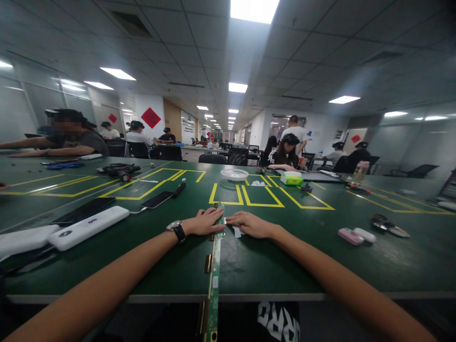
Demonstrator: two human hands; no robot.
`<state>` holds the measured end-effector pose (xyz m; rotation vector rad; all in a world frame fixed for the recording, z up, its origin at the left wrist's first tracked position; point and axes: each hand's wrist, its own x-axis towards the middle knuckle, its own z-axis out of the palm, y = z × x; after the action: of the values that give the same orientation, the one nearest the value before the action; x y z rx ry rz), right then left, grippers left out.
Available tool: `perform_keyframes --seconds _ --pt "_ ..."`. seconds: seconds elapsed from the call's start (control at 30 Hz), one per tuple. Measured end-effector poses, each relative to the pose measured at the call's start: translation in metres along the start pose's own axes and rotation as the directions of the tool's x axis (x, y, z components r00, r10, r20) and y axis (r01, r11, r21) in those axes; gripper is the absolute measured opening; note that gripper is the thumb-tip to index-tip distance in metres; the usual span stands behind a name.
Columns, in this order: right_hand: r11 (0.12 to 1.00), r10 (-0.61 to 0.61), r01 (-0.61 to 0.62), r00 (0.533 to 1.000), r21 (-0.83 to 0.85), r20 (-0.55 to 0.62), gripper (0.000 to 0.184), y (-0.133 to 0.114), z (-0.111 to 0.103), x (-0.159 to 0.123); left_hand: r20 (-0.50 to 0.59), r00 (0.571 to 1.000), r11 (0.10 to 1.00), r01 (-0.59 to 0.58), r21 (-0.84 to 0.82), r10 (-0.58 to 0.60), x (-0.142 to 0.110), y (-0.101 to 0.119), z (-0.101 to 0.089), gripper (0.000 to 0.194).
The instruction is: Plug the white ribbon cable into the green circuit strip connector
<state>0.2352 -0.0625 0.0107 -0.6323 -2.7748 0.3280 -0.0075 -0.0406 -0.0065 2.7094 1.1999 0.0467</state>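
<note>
I view a green table (285, 266) spanning the frame; its front edge runs below both hands. Yellow tape outlines (306, 207) mark its far half. The circuit board strip (214, 280) lies lengthwise ahead of me, its near portion projecting past the front edge; the lower frame border cuts off its near end.

Left hand (206, 222): palm down across the strip's far section, fingers over the board, thumb spread apart from them. It covers part of the board. Right hand (251, 224): fingers extended leftward to the strip's right edge; its thumb is hidden, so I cannot tell whether it pinches anything.

Left side: a white power bank (90, 229) and a black phone (83, 210) lie near my left forearm and limit travel there. A second white bank (28, 241) is cut off by the frame. Right side: bare green surface separates my right hand from a pink case (350, 236), well apart. Ahead: a white basket (234, 175) sits beyond the strip's far end.

Smallest: a white slip (237, 232) shows beside the right hand, partly covered by it. Detail at the fingertips is too small to make out.
</note>
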Motion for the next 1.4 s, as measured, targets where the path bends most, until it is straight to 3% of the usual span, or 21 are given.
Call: perform_keyframes --seconds 0.17,0.3,0.5,0.67,0.73,0.8,0.87,0.93,1.0,1.1,1.23,1.4 --pt "1.0 0.019 -0.019 1.0 -0.004 -0.016 0.061 0.001 0.002 -0.001 0.01 1.0 1.0 -0.009 0.006 0.009 0.001 0.0 -0.001 0.073" --pt "0.999 -0.006 0.004 0.999 -0.052 -0.039 0.056 0.001 0.002 0.001 -0.024 1.0 1.0 -0.014 0.004 0.014 0.0 0.0 0.001 0.072" --pt "0.963 -0.046 0.022 0.996 -0.267 -0.082 0.041 -0.007 0.003 0.007 -0.035 0.997 0.997 -0.064 -0.033 0.062 -0.002 -0.001 0.0 0.075" --pt "0.969 -0.079 0.063 0.995 -0.239 -0.059 0.047 0.002 0.006 0.008 -0.118 0.993 0.993 -0.045 -0.113 0.031 -0.004 0.002 -0.002 0.073" --pt "0.966 -0.025 0.007 0.997 -0.258 -0.067 0.049 0.016 0.001 0.003 -0.155 0.988 0.989 -0.002 -0.146 -0.02 -0.004 0.002 -0.002 0.071" --pt "0.94 0.115 -0.14 0.989 -0.312 -0.097 0.048 0.035 -0.007 -0.009 -0.186 0.98 0.986 0.032 -0.164 -0.063 -0.004 0.002 -0.002 0.069" --pt "0.844 0.34 -0.377 0.926 -0.382 -0.164 0.045 0.056 -0.017 -0.028 -0.209 0.975 0.985 0.04 -0.165 -0.075 -0.003 0.002 -0.002 0.067" --pt "0.664 0.571 -0.621 0.781 -0.417 -0.254 0.04 0.075 -0.027 -0.05 -0.218 0.974 0.987 0.032 -0.16 -0.067 -0.003 0.003 -0.001 0.066" --pt "0.544 0.665 -0.73 0.676 -0.414 -0.317 0.036 0.089 -0.035 -0.071 -0.217 0.975 0.989 0.02 -0.148 -0.052 -0.003 0.003 0.001 0.065" --pt "0.449 0.724 -0.802 0.585 -0.394 -0.365 0.035 0.102 -0.04 -0.09 -0.222 0.975 0.993 0.001 -0.119 -0.027 -0.002 0.003 0.003 0.063" --pt "0.417 0.759 -0.831 0.541 -0.367 -0.362 0.039 0.111 -0.038 -0.094 -0.241 0.97 0.995 -0.016 -0.097 -0.008 0.0 0.002 0.005 0.059" --pt "0.462 0.769 -0.82 0.56 -0.338 -0.308 0.042 0.117 -0.035 -0.094 -0.24 0.971 0.996 -0.031 -0.088 0.009 -0.001 0.005 0.004 0.055"
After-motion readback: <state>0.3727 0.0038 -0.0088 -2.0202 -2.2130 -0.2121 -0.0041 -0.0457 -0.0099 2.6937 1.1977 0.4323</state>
